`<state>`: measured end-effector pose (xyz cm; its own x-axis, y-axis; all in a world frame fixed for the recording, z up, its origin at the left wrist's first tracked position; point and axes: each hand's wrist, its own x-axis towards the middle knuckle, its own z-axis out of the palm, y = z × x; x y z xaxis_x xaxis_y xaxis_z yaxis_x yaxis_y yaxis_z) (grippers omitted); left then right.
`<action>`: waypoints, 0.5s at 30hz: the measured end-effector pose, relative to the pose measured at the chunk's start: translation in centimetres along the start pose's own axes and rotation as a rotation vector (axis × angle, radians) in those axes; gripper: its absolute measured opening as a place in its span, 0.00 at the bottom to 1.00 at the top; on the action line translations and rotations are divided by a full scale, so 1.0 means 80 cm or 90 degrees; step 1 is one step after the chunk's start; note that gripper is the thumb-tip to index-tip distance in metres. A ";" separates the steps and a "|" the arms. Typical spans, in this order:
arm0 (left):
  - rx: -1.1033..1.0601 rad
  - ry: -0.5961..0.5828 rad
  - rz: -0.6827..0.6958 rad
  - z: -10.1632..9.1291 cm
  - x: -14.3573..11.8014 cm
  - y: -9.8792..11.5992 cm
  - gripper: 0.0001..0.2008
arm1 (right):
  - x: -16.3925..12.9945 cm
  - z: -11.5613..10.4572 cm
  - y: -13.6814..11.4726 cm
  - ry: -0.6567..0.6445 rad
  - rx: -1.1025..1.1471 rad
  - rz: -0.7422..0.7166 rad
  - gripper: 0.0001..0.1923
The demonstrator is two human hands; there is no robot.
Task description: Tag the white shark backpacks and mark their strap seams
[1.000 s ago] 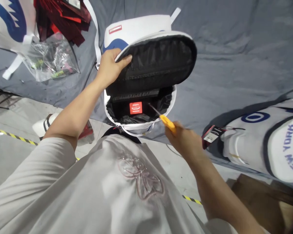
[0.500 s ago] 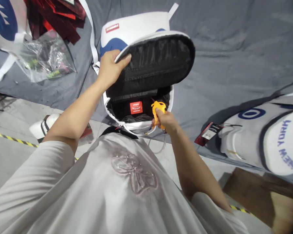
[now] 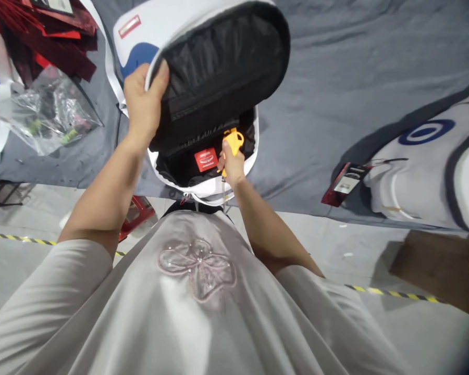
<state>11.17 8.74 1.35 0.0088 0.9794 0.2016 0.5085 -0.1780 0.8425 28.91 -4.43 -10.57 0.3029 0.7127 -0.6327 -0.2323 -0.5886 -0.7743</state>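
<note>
The left hand (image 3: 144, 99) gripped a black-lined oval flap with a white border (image 3: 226, 62) by its left side, thumb flat on the lining and the other fingers folded behind. The flap stood raised above a white fabric backpack with a blue patch (image 3: 166, 23), which lay along the near edge of a table covered in grey cloth (image 3: 336, 78). If that grip had loosened, the flap could have dropped over the right hand (image 3: 234, 164) and hidden its work.

The right hand was over the mouth of the backpack, its fingers curled round a yellow-orange plastic tool with a looped handle (image 3: 234, 141). No blade could be made out against the dark interior; if the tool had a sharp end, a blind push could have snagged the black lining. The red square printed label (image 3: 206, 160) lay just left of that hand, so a sideways slip might have scratched or caught it.

The white rim of the backpack's mouth (image 3: 207, 186) reached the table's near edge, so a hard pull towards the person could have tipped the load off. Towards the table's far left corner, the crumpled clear plastic bag (image 3: 54, 114) lay well apart from the tool and posed little risk.
</note>
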 end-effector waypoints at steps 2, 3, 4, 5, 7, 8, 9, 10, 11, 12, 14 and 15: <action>0.017 0.018 0.001 -0.003 0.003 -0.012 0.31 | 0.010 -0.005 0.004 -0.010 0.031 -0.007 0.21; 0.019 0.021 0.004 -0.004 0.004 -0.016 0.32 | 0.012 -0.005 0.006 -0.031 0.030 -0.015 0.21; 0.015 0.025 0.011 -0.004 0.006 -0.020 0.34 | 0.013 -0.004 0.009 -0.053 0.025 -0.024 0.21; 0.009 0.025 0.021 -0.003 0.007 -0.022 0.35 | 0.012 -0.002 0.011 -0.075 0.021 -0.031 0.20; 0.000 0.016 0.039 -0.002 0.011 -0.021 0.36 | 0.006 0.004 0.014 -0.113 0.009 -0.034 0.17; -0.001 0.010 0.045 -0.002 0.013 -0.020 0.37 | 0.002 0.007 0.013 -0.132 -0.001 -0.028 0.15; -0.001 0.005 0.051 -0.002 0.015 -0.018 0.36 | -0.002 0.009 0.011 -0.154 -0.017 -0.017 0.13; 0.000 -0.004 0.055 -0.003 0.016 -0.015 0.36 | -0.005 0.011 0.006 -0.182 -0.042 0.002 0.11; -0.001 -0.009 0.059 -0.004 0.017 -0.013 0.35 | -0.007 0.011 -0.002 -0.220 -0.079 0.027 0.10; -0.003 -0.013 0.064 -0.005 0.017 -0.011 0.35 | -0.008 0.010 -0.012 -0.267 -0.127 0.057 0.10; -0.010 -0.022 0.073 -0.007 0.016 -0.008 0.35 | -0.006 0.005 -0.037 -0.338 -0.221 0.118 0.13; -0.016 -0.024 0.078 -0.007 0.015 -0.008 0.35 | -0.004 0.001 -0.051 -0.350 -0.251 0.138 0.14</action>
<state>10.34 9.96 1.36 0.1023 0.9530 0.2852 0.4797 -0.2984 0.8251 29.68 -2.24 -7.22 -0.2475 0.5916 -0.7673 0.1490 -0.7593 -0.6335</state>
